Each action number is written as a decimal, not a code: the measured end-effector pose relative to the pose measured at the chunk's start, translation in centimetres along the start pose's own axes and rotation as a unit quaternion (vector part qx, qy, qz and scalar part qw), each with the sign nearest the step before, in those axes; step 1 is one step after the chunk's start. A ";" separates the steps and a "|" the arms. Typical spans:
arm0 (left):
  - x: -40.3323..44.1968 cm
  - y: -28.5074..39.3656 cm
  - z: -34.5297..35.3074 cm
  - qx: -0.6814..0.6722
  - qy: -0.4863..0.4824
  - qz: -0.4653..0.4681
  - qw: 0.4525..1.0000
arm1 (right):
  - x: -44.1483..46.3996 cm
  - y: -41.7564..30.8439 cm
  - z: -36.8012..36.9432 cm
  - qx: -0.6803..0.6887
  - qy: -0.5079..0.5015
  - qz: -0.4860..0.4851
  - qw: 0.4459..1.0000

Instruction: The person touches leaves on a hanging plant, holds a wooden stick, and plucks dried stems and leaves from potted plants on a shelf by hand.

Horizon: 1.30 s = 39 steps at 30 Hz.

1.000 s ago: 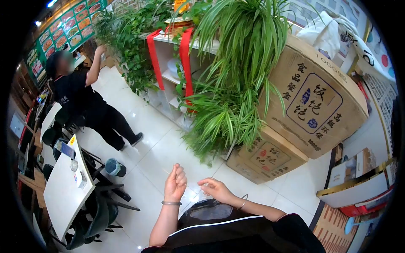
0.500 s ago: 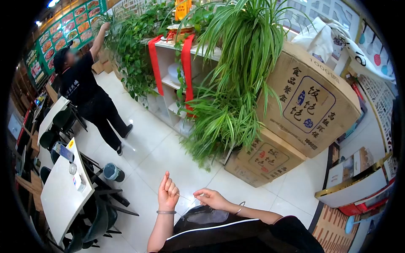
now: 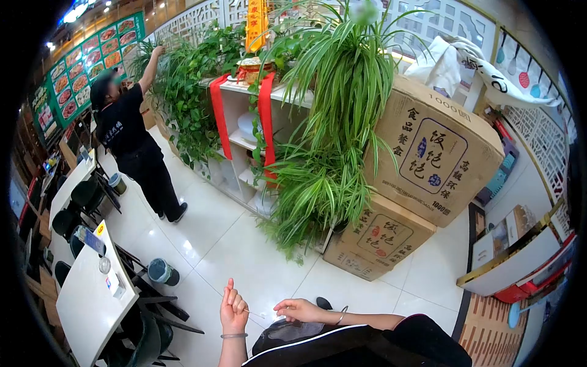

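My left hand point(image 3: 233, 311) is raised at the lower middle with its fingers curled. A thin, pale stick-like item point(image 3: 254, 314) sticks out of its grip towards the right. Beside it, my right hand point(image 3: 299, 310) is held with thumb and fingertips pinched near the stick's far end; anything between them is too small to make out. A gap separates the two hands. Below them is dark clothing point(image 3: 287, 333), and white floor tiles show behind.
A person point(image 3: 134, 140) in dark clothes reaches towards plants point(image 3: 195, 85) on a white shelf point(image 3: 235, 147). Two stacked cartons point(image 3: 428, 156) stand at the right. On the left are a white table point(image 3: 98, 293), black chairs point(image 3: 143, 336) and a bin point(image 3: 162, 271).
The view has tilted up and shifted. My hands appear lower, and the thin item shows between them. The other person has stepped closer to the plants with an arm extended.
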State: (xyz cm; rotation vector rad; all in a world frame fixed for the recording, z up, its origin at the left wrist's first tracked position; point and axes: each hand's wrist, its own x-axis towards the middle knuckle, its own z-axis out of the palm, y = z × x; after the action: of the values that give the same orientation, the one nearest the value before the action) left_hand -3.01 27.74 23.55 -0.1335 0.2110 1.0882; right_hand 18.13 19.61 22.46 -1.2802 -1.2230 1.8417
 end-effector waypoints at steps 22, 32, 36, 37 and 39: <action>-0.1 4.1 -1.8 0.000 0.018 -0.004 1.000 | -15.2 -27.3 -6.4 -0.138 0.652 -0.541 0.513; 2.2 5.0 -2.0 -0.015 0.022 0.012 1.000 | -3.3 -17.4 -1.3 -0.382 0.224 -0.513 0.735; 3.6 8.0 -2.0 -0.036 0.028 0.058 0.997 | 1.1 -15.2 -1.3 -0.305 0.184 -0.433 0.828; 3.8 8.8 -2.0 -0.044 0.033 0.068 0.996 | 2.1 -14.9 -1.6 -0.289 0.176 -0.406 0.849; 4.6 10.6 -1.6 -0.048 0.033 0.090 0.994 | 5.0 -14.7 -2.4 -0.249 0.166 -0.366 0.881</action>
State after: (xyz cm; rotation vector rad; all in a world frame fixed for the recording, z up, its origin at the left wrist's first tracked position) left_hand -10.59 36.25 20.87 -0.2401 0.2338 1.2747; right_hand 17.91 30.72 33.57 -1.0861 -1.7262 0.7586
